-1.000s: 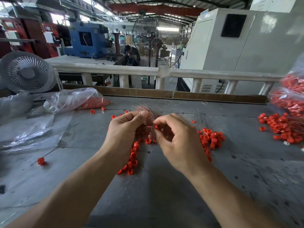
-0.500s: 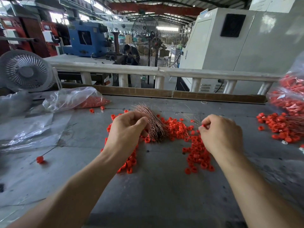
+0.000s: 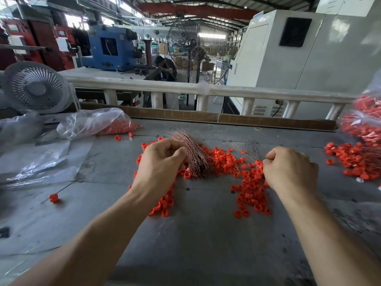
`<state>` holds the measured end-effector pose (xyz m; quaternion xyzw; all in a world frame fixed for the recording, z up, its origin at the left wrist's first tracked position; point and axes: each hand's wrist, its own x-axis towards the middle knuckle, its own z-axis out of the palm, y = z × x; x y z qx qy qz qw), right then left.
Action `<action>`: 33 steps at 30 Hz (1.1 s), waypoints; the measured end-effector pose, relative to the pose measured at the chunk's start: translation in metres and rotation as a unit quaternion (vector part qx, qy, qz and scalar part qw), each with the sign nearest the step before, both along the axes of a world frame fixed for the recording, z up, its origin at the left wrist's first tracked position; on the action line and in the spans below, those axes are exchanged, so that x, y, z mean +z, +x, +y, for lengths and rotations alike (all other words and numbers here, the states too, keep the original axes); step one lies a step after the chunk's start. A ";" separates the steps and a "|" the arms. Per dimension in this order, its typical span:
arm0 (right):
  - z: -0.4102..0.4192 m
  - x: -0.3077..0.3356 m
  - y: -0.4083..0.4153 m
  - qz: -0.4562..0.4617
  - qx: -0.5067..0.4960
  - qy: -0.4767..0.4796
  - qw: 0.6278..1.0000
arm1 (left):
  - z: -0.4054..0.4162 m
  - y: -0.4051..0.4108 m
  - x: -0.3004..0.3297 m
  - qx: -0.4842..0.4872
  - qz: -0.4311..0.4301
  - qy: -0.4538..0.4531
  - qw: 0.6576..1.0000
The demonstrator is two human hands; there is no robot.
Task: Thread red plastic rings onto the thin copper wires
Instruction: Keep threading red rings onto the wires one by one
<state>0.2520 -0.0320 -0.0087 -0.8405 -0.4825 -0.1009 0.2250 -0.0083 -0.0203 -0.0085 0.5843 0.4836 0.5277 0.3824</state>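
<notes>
The left hand (image 3: 162, 162) grips the wires (image 3: 194, 153) as one upright bundle, likely so single strands stay easy to pull. The right hand (image 3: 288, 168), at 3 o'clock from it, has curled fingers and seems to pinch a ring with a strand, though the fingertips hide it. Loose rings (image 3: 245, 180) lie on the worktop (image 3: 195, 244) between both hands, within easy reach. A bag (image 3: 92, 122) at 10 o'clock holds more; another at 2 o'clock is cut off.
</notes>
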 end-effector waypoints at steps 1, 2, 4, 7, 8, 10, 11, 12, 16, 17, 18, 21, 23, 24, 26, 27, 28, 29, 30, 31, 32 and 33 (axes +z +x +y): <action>0.000 0.000 0.000 0.000 0.003 0.001 1.000 | 0.000 -0.001 0.000 0.001 0.003 0.001 1.000; 0.001 -0.001 -0.001 -0.002 0.005 0.002 1.000 | 0.001 -0.001 0.000 0.003 0.009 0.002 1.000; 0.001 -0.001 -0.002 -0.014 0.014 0.009 1.000 | 0.002 -0.002 -0.002 0.011 0.039 0.012 0.999; 0.001 -0.001 -0.008 -0.021 0.054 0.052 0.997 | 0.003 -0.002 -0.005 0.044 0.138 0.043 0.988; 0.001 -0.002 -0.011 -0.016 0.077 0.070 0.994 | 0.002 -0.002 -0.005 0.056 0.178 0.052 0.981; 0.000 -0.003 -0.020 0.001 0.134 0.095 0.986 | 0.001 -0.003 -0.006 0.072 0.253 0.067 0.963; 0.000 -0.004 -0.025 0.014 0.165 0.098 0.981 | 0.000 -0.003 -0.007 0.075 0.285 0.075 0.953; -0.001 -0.005 -0.030 0.028 0.193 0.094 0.976 | 0.000 -0.003 -0.008 0.076 0.312 0.084 0.943; -0.002 -0.011 -0.046 0.074 0.268 0.065 0.958 | 0.002 -0.008 -0.010 0.097 0.398 0.095 0.907; -0.002 -0.012 -0.049 0.088 0.284 0.065 0.953 | 0.002 -0.009 -0.012 0.098 0.412 0.094 0.901; -0.002 -0.013 -0.053 0.093 0.298 0.068 0.948 | 0.003 -0.009 -0.013 0.098 0.424 0.095 0.895; -0.001 -0.015 -0.062 0.085 0.323 0.076 0.940 | 0.004 -0.010 -0.016 0.098 0.444 0.097 0.885; 0.000 -0.017 -0.066 0.080 0.330 0.073 0.938 | 0.006 -0.010 -0.017 0.092 0.453 0.092 0.882; 0.001 -0.018 -0.068 0.079 0.331 0.071 0.937 | 0.006 -0.010 -0.017 0.089 0.458 0.089 0.880; 0.002 -0.019 -0.071 0.074 0.327 0.074 0.939 | 0.008 -0.010 -0.018 0.087 0.460 0.089 0.879; 0.003 -0.019 -0.072 0.071 0.322 0.077 0.941 | 0.009 -0.011 -0.019 0.089 0.456 0.092 0.881; 0.003 -0.019 -0.073 0.066 0.317 0.081 0.943 | 0.009 -0.012 -0.019 0.094 0.450 0.097 0.883; 0.004 -0.019 -0.074 0.060 0.312 0.082 0.945 | 0.010 -0.012 -0.019 0.100 0.444 0.103 0.884; 0.004 -0.019 -0.074 0.053 0.307 0.084 0.947 | 0.010 -0.013 -0.019 0.104 0.439 0.110 0.886; 0.004 -0.019 -0.075 0.044 0.304 0.084 0.948 | 0.011 -0.014 -0.018 0.108 0.434 0.115 0.887; 0.004 -0.019 -0.075 0.037 0.302 0.084 0.949 | 0.011 -0.014 -0.018 0.110 0.430 0.118 0.888; 0.003 -0.019 -0.076 0.030 0.301 0.083 0.949 | 0.011 -0.014 -0.017 0.112 0.427 0.120 0.889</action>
